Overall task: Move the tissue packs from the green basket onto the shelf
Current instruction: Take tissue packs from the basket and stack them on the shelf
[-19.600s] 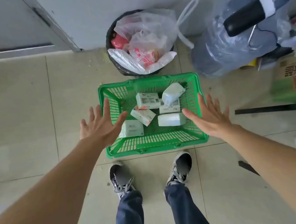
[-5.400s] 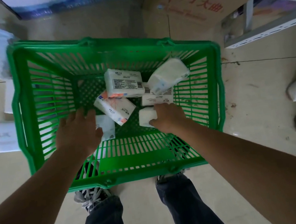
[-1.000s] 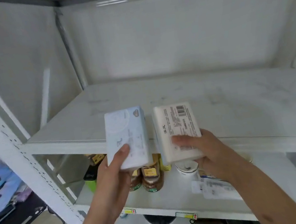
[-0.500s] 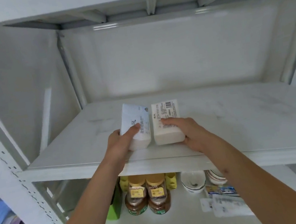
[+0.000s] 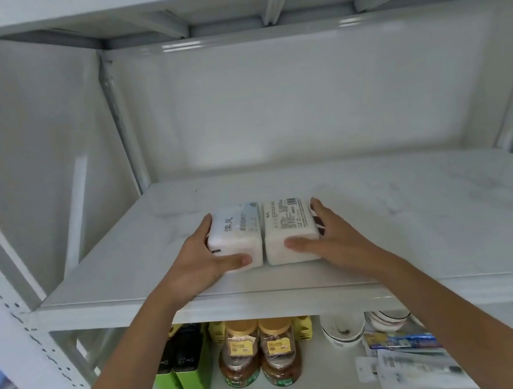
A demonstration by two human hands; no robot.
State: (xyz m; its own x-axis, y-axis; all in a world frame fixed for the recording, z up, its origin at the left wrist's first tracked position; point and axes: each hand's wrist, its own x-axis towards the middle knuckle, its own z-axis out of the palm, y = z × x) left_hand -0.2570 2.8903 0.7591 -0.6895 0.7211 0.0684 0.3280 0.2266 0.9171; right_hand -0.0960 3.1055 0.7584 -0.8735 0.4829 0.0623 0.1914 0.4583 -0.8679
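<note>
Both tissue packs [image 5: 260, 232] are sitting side by side near the front of the shelf [image 5: 416, 203]. Left hand [image 5: 199, 266] and right hand [image 5: 332, 243] each have fingers wrapped on one pack — I'd let go gently and pull straight back so they stay squared up.

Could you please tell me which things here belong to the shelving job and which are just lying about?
Job:
left tissue pack in the left hand
right tissue pack in the right hand
shelf

Lying about, on the lower shelf:
two jars
green boxes
bowls
</note>
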